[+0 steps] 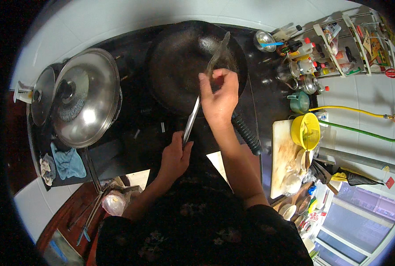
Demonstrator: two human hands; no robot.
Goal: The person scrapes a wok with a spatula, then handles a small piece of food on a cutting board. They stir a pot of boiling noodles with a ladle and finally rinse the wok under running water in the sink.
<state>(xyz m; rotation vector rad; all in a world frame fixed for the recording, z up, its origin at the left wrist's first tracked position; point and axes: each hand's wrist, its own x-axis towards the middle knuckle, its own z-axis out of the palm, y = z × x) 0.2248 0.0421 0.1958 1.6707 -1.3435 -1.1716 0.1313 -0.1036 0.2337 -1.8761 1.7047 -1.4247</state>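
My left hand (176,158) is closed around the handle of a metal wok spatula (192,116). The spatula slants up and away over a dark wok (177,66), its blade near the far right of the bowl. My right hand (220,96) is above the wok's near right side, thumb and fingers curled at the spatula's neck and covering part of it. Whether these fingers grip the spatula or only overlap it is unclear. A faint grainy patch shows beside the blade. The wok's black ribbed handle (247,133) points towards me, partly behind my right forearm.
Left on the black cooktop (131,146) sits a pan under a domed metal lid (88,96), with a blue cloth (68,163) nearby. Rightward are a metal bowl (263,41), several bottles (305,50), a green jug (298,102), a yellow basket (297,133) and a cutting board (280,159).
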